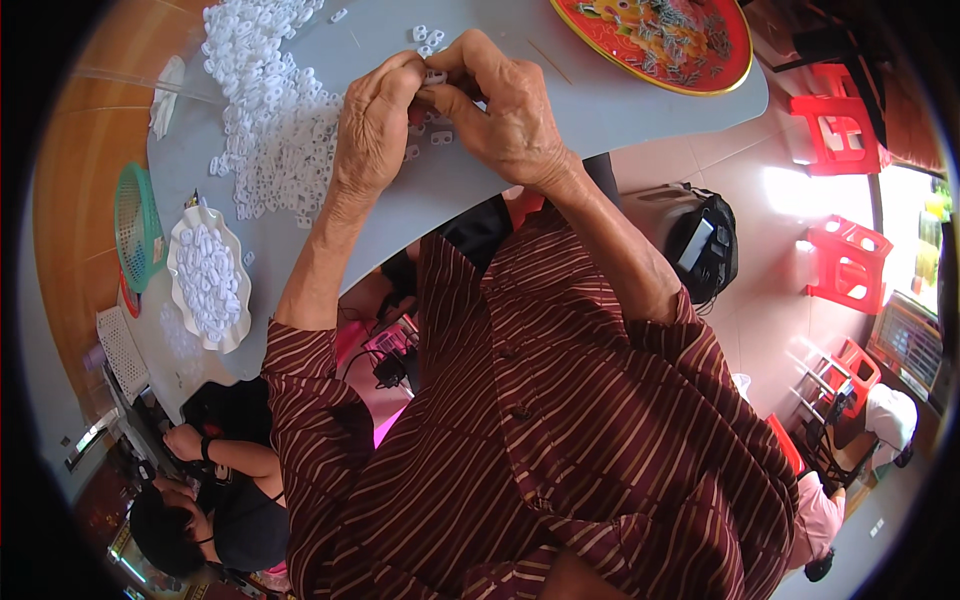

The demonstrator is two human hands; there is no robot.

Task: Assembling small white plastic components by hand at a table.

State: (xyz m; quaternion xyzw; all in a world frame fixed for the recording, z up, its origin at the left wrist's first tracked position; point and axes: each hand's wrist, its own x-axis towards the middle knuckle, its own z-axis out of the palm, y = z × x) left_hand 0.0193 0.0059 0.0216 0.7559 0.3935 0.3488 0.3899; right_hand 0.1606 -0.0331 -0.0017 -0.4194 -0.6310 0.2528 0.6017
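Observation:
My left hand point(375, 125) and my right hand point(505, 115) meet over the grey table point(600, 110), fingers curled and pinched together. Between the fingertips shows part of a small white plastic piece point(435, 77); the rest of it is hidden by the fingers. I cannot make out whether a metal part is held with it. Several similar white pieces with holes point(442, 138) lie under and just beyond my hands. A large heap of these white pieces point(265, 110) spreads to the left of my left hand.
A red flowered tray point(742, 70) with many small metal parts stands at the far right. Thin sticks point(550, 60) lie beside it. At the left are a scalloped white dish point(236, 335) of white pieces and a green basket point(130, 225). A person point(235, 490) sits at lower left.

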